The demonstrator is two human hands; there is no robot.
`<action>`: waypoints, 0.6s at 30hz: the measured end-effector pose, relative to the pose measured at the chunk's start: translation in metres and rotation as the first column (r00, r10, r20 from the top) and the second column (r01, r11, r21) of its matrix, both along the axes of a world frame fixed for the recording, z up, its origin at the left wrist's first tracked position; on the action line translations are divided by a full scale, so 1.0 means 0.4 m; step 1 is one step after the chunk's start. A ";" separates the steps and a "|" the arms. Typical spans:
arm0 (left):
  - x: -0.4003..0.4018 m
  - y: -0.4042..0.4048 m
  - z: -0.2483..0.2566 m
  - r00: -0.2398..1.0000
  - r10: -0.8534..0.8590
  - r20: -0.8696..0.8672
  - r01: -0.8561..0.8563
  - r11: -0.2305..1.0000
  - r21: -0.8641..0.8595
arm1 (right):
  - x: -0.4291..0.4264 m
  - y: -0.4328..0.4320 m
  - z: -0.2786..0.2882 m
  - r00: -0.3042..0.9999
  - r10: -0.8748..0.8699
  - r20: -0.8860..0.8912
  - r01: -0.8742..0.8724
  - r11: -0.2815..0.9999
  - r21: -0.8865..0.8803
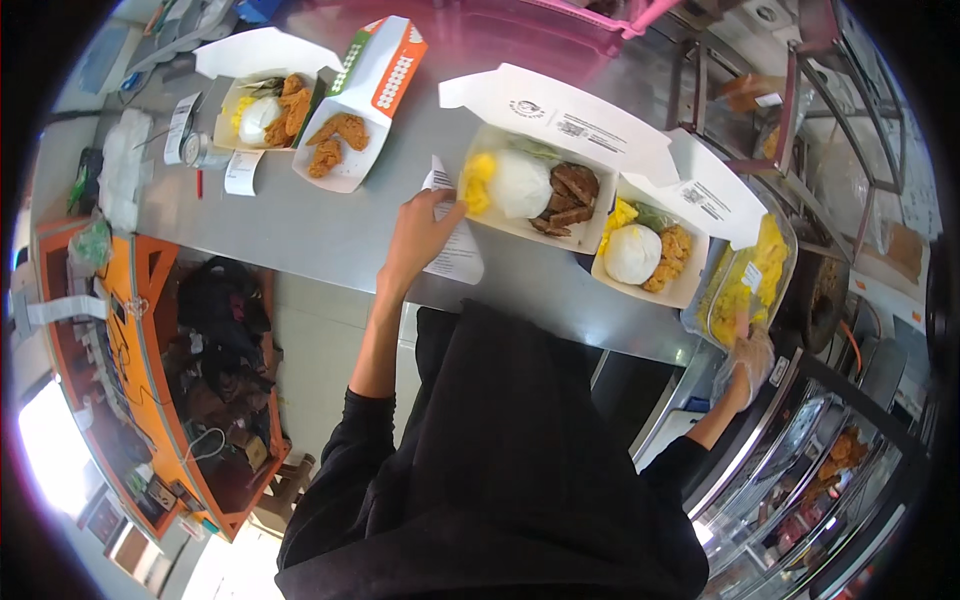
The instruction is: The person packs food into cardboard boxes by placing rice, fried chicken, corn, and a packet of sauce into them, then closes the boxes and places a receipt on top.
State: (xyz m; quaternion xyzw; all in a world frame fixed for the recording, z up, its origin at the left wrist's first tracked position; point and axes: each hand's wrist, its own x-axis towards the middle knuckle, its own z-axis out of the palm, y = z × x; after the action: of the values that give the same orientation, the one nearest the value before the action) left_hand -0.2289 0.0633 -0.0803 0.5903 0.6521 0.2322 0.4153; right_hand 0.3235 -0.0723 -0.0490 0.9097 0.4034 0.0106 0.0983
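Observation:
My bare left hand rests over a printed receipt, its fingertips at the left wall of an open paper meal box. That box holds yellow scrambled egg, a white-wrapped round portion and sliced brown meat. My right hand, in a clear plastic glove, is at the near edge of a clear tub of scrambled egg; whether it grips the rim is unclear. Between them a second open box contains egg, a wrapped portion and fried chicken.
Farther left on the steel counter stand an open box of egg and fried chicken and an orange-green box with chicken pieces. Receipts lie beside them. A pink basket is at the back; a glass-fronted display case stands right.

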 end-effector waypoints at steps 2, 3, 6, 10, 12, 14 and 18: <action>-0.009 -0.009 -0.019 1.000 0.015 -0.003 -0.015 0.999 0.031 | -0.190 0.092 0.158 1.000 0.006 -0.031 -0.002 0.992 0.129; -0.006 -0.008 -0.031 1.000 0.011 0.001 -0.011 0.999 0.044 | -0.231 0.121 0.183 0.982 0.190 0.010 -0.185 0.943 0.278; -0.013 -0.011 -0.041 1.000 0.008 0.020 -0.010 0.998 0.063 | -0.536 0.269 0.235 0.730 0.633 -0.256 -0.403 0.702 0.587; -0.023 -0.024 -0.050 0.998 0.050 0.047 -0.051 0.998 0.022 | -0.851 0.403 0.098 0.190 0.928 -0.320 -0.726 0.353 0.590; -0.013 -0.018 -0.041 0.997 0.042 0.072 -0.043 0.999 0.018 | -0.924 0.464 0.036 0.174 0.946 -0.274 -0.851 0.284 0.441; 0.005 -0.006 -0.019 0.996 0.029 0.083 -0.031 0.999 0.022 | -0.959 0.520 0.001 0.257 0.918 -0.301 -0.932 0.318 0.176; -0.001 -0.018 -0.020 0.995 0.056 0.082 -0.058 0.998 0.024 | -1.001 0.529 -0.008 0.280 0.903 -0.326 -0.925 0.344 0.160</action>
State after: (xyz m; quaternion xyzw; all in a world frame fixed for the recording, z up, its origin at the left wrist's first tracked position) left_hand -0.2292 0.0562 -0.0884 0.5669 0.6480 0.2766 0.4268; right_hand -0.0768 0.1394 -0.0522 0.4955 0.8608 -0.1133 0.0265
